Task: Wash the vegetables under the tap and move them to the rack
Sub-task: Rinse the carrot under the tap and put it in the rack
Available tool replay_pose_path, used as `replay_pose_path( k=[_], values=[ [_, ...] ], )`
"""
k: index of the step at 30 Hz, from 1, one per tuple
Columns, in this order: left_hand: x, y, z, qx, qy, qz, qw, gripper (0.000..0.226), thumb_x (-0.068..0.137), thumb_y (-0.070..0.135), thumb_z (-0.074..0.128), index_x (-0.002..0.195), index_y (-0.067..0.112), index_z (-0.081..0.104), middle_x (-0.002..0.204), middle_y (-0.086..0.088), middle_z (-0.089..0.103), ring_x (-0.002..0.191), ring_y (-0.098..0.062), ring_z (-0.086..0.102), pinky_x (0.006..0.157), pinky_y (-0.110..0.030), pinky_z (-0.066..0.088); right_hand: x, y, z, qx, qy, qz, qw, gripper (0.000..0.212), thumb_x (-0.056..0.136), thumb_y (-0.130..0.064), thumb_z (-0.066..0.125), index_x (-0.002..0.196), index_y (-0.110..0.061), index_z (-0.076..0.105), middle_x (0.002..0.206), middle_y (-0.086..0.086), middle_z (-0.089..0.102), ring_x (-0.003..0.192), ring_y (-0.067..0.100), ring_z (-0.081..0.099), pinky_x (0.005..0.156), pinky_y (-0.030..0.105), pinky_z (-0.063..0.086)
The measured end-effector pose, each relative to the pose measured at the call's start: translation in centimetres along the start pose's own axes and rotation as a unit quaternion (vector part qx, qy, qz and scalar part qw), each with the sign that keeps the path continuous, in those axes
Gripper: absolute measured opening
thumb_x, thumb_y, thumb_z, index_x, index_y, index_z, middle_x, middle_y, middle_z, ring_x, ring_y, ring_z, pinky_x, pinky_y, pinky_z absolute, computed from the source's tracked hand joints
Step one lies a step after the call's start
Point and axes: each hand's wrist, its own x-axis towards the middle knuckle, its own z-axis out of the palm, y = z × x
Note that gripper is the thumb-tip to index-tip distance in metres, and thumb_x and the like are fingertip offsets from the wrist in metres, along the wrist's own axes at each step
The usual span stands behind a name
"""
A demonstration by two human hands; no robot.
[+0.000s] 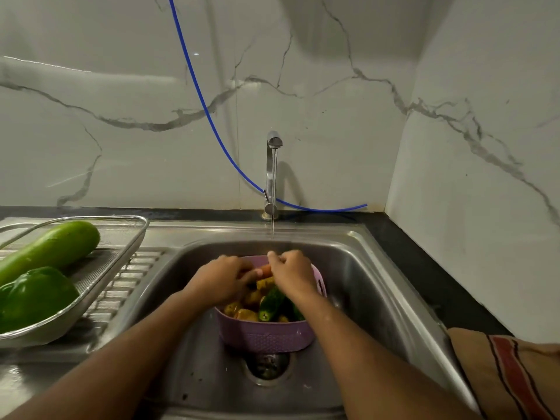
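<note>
A: Running from the chrome tap (273,165), a thin stream lands on both hands over the steel sink (357,286). What's held?

B: Left hand (222,280) and right hand (292,272) curl their fingers round one orange carrot (265,269), above the lilac plastic basket (266,334) of mixed veg. The long pale-green gourd (54,247) and green bell pepper (36,297) lie in the wire mesh rack (121,262) at left.

The scene is being viewed by a single wide-angle head camera, which is being aimed forward and down over the sink (357,268). The forearms are being seen close at the lower edge, the tap (273,165) straight ahead, and the marble wall (121,86) is being bent by the lens.
</note>
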Motion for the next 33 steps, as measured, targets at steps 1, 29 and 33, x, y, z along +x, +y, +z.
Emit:
replay_pose_path(
  k=[1, 29, 33],
  values=[
    [-0.1, 0.3, 0.0, 0.0, 0.008, 0.01, 1.0, 0.034, 0.103, 0.054, 0.044, 0.108, 0.03, 0.069, 0.086, 0.011, 0.069, 0.076, -0.003, 0.066, 0.079, -0.032, 0.059, -0.1, -0.1, -0.1, -0.013, 0.011, -0.002, 1.0, 0.039, 0.105, -0.046, 0.049, 0.083, -0.019, 0.067, 0.072, -0.007, 0.062, 0.069, 0.011, 0.063, 0.061, 0.024, 0.049],
    [-1.5, 1.6, 0.1, -0.089, 0.124, -0.016, 0.988, 0.026, 0.089, 0.053, 0.071, 0.105, 0.033, 0.075, 0.083, 0.017, 0.068, 0.075, 0.001, 0.064, 0.076, -0.03, 0.059, -1.5, 0.0, -1.5, -0.019, -0.014, -0.018, 1.0, 0.035, 0.107, -0.042, 0.048, 0.084, -0.021, 0.064, 0.078, -0.001, 0.066, 0.073, 0.014, 0.065, 0.066, 0.03, 0.053],
    [-0.7, 1.8, -0.8, -0.208, 0.22, -0.019, 0.953, 0.024, 0.088, 0.042, 0.076, 0.109, 0.032, 0.071, 0.088, 0.013, 0.071, 0.08, -0.002, 0.068, 0.075, -0.024, 0.058, -0.8, -1.5, -1.5, 0.188, 0.132, -0.05, 0.972, 0.021, 0.1, -0.04, 0.063, 0.101, -0.019, 0.064, 0.091, -0.002, 0.068, 0.083, 0.011, 0.067, 0.069, 0.024, 0.055]
  ],
)
